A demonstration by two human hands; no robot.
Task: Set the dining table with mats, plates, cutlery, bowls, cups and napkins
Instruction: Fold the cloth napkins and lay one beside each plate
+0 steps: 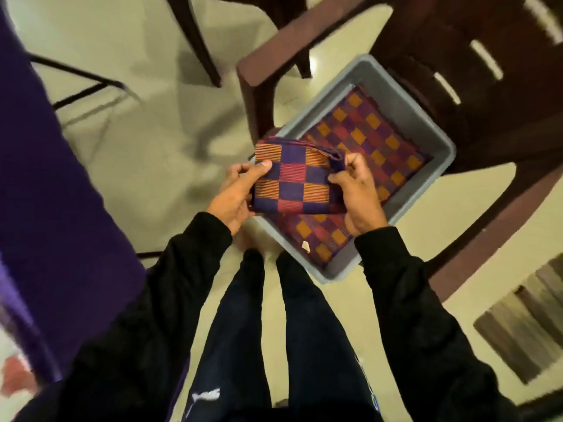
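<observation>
A folded checked cloth [292,178] in purple, orange and red is held up over a grey plastic bin [438,138]. My left hand [234,193] grips its left edge with the thumb on top. My right hand [356,190] pinches the cloth's right edge near the top corner. More checked cloth [374,132] of the same pattern lies flat inside the bin. The bin rests on the seat of a dark brown plastic chair [487,95].
A table draped in purple cloth [51,178] fills the left side. Another dark chair's legs [201,41] stand on the pale tiled floor at the top. A striped brown rug [524,324] lies at the right. My legs [274,330] stand right before the bin.
</observation>
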